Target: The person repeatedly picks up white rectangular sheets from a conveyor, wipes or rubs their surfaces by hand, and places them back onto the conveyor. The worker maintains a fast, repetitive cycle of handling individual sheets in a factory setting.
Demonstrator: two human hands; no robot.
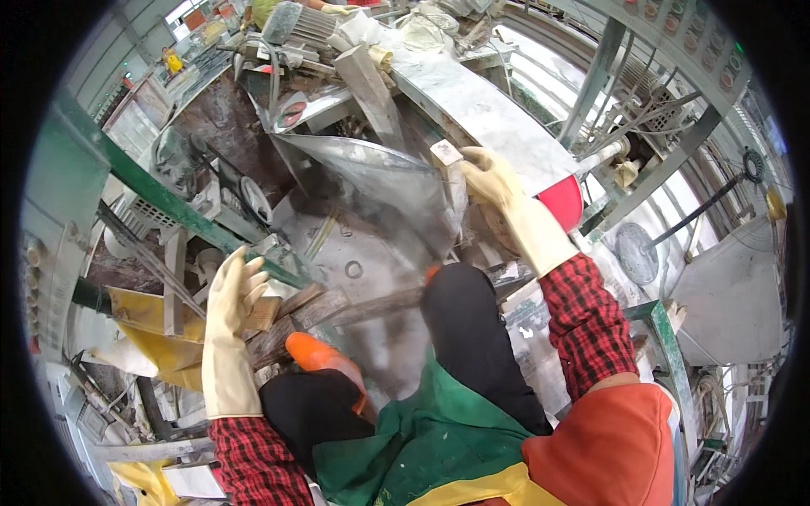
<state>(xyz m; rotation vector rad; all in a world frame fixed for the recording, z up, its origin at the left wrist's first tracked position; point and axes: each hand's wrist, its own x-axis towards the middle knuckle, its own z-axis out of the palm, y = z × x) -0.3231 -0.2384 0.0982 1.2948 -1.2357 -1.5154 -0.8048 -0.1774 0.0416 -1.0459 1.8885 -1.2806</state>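
Note:
I wear long cream rubber gloves on both hands. My left hand [232, 291] is raised at the left, fingers slightly bent and apart, with nothing in it. It is near a green metal bar [181, 211] and a short wooden block [263, 314]. My right hand [492, 181] is at the top of an upright wooden post [446, 153], its fingers curled against the post; their tips are partly hidden. Just left of the post, a grey curved metal sheet [371, 181] stands tilted, its lower part blurred.
Old timbers [312, 308] lie across the floor by my orange boot [325, 358]. A long white dusty surface [485, 110] runs at the far right, with a red piece [563, 202] at its near end. Beyond are a motor [308, 29] and a control panel [692, 34].

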